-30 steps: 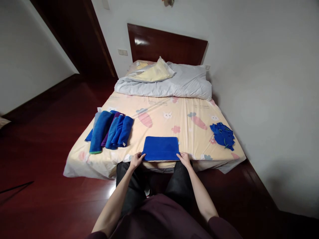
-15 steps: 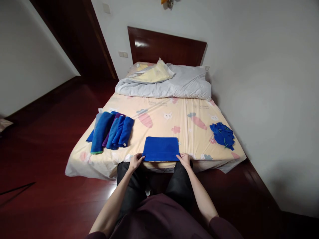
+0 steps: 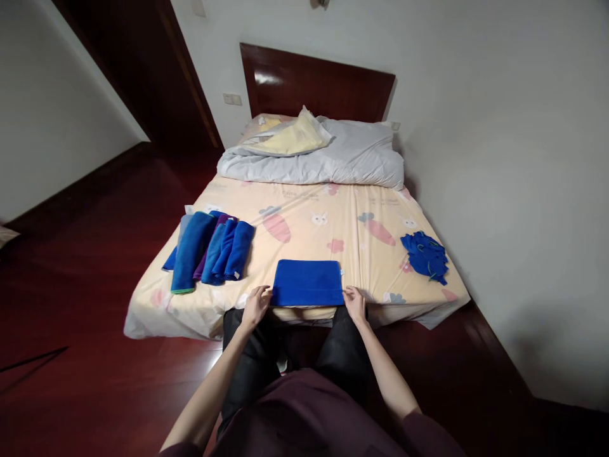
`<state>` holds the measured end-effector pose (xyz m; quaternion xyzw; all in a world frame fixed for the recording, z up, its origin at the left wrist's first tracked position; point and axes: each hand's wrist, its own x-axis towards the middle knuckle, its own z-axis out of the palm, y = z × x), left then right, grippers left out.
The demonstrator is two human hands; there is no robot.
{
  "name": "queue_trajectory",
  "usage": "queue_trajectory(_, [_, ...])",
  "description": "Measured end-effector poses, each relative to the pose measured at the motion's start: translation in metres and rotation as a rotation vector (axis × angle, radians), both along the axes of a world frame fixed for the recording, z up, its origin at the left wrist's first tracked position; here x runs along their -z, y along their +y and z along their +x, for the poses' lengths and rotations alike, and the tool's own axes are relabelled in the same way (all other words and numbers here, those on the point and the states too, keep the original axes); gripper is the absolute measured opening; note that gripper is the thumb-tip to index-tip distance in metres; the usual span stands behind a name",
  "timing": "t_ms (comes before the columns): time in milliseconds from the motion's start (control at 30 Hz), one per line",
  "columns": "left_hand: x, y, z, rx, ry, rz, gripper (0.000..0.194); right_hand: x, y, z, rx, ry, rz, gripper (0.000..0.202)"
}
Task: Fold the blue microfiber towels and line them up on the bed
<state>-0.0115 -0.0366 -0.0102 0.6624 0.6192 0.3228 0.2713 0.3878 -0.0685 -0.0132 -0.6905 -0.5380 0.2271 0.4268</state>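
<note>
Currently I see a smooth, flat blue cloth (image 3: 307,283) at the near edge of the bed (image 3: 304,235); my left grip (image 3: 257,306) and right grip (image 3: 355,306) flank it, half curled, hold unclear. Rolled towels (image 3: 216,254) lie bed-left, a crumpled bundle (image 3: 425,258) bed-right, a quilt (image 3: 342,162) across its head.

From afar I'm watching a bed (image 3: 304,241), a printed sheet (image 3: 276,226) covering it, a flat blue cloth (image 3: 307,282) lying at the near edge, rolled towels (image 3: 212,251) resting at left, a crumpled blue heap (image 3: 425,256) lying at right, a grey quilt (image 3: 366,152) bunching at the far end.
</note>
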Motion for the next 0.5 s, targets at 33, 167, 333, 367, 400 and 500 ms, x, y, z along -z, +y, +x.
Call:
queue_trajectory(33, [-0.004, -0.002, 0.001, 0.032, 0.034, 0.058, 0.037, -0.005, -0.002, -0.001, -0.025, -0.050, 0.035, 0.032])
queue_trajectory(167, [-0.011, -0.004, 0.009, 0.256, 0.118, 0.140, 0.041, -0.024, -0.009, -0.009, -0.240, -0.207, 0.138, 0.035])
queue_trajectory(333, [0.009, -0.004, 0.022, 0.430, 0.221, 0.091, 0.059, -0.018, -0.015, -0.020, -0.458, -0.384, 0.088, 0.048])
queue_trajectory(367, [0.014, -0.005, 0.024, 0.427, 0.245, 0.081, 0.062, -0.014, -0.016, -0.021, -0.487, -0.416, 0.063, 0.053])
queue_trajectory(400, [0.019, -0.006, 0.025, 0.420, 0.267, 0.074, 0.064, -0.009, -0.016, -0.021, -0.509, -0.444, 0.040, 0.058])
queue_trajectory(500, [0.029, -0.007, 0.027, 0.402, 0.314, 0.074, 0.066, 0.002, -0.016, -0.020, -0.524, -0.489, 0.007, 0.065])
